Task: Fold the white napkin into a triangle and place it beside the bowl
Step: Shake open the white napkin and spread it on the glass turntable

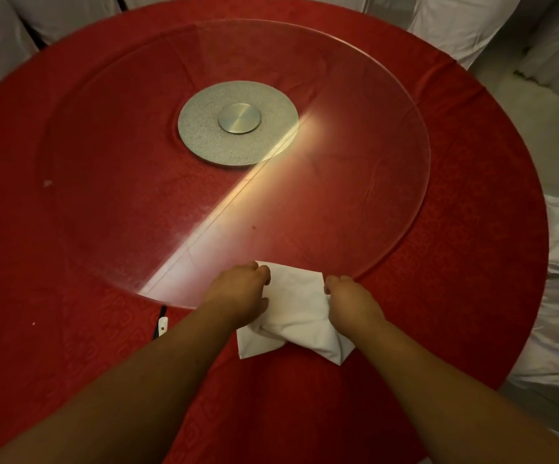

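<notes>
I have the white napkin [296, 304] in front of me at the near side of the table [479, 236]. Its far edge lies on the rim of the glass turntable [355, 145] and the rest rests on the red cloth. My left hand [241, 291] has its fingers curled over the far left corner. My right hand [351, 304] grasps the right side, where the fabric bunches into a loose gather under my palm. So both hands are holding cloth and neither is free.

The napkin is not a triangle yet. It is a rumpled, partly doubled shape, with one flap poking out near left and another pointing near right. I judge I am in the middle of the fold, either opening the cloth out or drawing one corner across to its opposite.

Next I need to pull the gather flat and line one corner up with the one diagonal to it. Then I press along the long edge so the crease holds. The step at the glass rim could throw the fold off, so sliding the cloth fully onto the red surface would help.

I see no bowl anywhere here, only the metal hub [237, 123] at the middle of the turntable. I will have to find the bowl before I can set the napkin beside it.
</notes>
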Demonstrator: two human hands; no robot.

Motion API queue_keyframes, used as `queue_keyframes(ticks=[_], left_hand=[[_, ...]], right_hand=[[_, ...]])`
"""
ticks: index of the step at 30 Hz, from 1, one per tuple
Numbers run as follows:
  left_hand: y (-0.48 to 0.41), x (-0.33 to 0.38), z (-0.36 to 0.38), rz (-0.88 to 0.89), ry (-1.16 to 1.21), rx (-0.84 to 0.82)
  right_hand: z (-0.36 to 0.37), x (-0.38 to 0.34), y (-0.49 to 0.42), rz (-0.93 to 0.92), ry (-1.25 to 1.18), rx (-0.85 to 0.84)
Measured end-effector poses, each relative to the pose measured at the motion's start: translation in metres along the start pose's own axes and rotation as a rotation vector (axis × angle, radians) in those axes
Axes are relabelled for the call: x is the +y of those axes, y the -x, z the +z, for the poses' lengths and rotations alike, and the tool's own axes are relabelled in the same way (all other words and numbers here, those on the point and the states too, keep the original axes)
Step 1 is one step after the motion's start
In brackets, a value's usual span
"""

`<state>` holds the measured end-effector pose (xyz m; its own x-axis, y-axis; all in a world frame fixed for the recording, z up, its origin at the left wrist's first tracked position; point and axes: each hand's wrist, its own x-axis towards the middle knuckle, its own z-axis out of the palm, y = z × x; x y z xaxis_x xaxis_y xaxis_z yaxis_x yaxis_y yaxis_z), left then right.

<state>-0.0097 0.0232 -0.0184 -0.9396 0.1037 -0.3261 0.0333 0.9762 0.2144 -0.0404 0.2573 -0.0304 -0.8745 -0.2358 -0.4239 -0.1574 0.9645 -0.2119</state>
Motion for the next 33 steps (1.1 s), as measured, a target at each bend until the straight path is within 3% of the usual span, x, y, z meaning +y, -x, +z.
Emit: queue_keyframes(ticks=[5,9,13,25,33], left_hand=[[-0.002,0.013,-0.009,0.063,0.081,-0.083],[-0.001,0.027,-0.021,0.041,0.217,-0.077],[-0.001,0.029,-0.033,0.024,0.313,-0.001],[0.003,0.005,-0.054,-0.172,0.613,0.135],[0.008,-0.006,-0.068,-0.218,0.612,0.232]], right_hand=[[-0.016,-0.022,-0.01,0.184,-0.78,0.096],[-0.037,-0.051,-0.017,0.152,-1.148,0.042],[-0.052,-0.069,-0.019,0.107,-1.326,0.002],[-0.038,-0.058,-0.012,-0.095,-0.703,0.051],[-0.073,-0.075,-0.011,-0.099,-0.699,0.266]])
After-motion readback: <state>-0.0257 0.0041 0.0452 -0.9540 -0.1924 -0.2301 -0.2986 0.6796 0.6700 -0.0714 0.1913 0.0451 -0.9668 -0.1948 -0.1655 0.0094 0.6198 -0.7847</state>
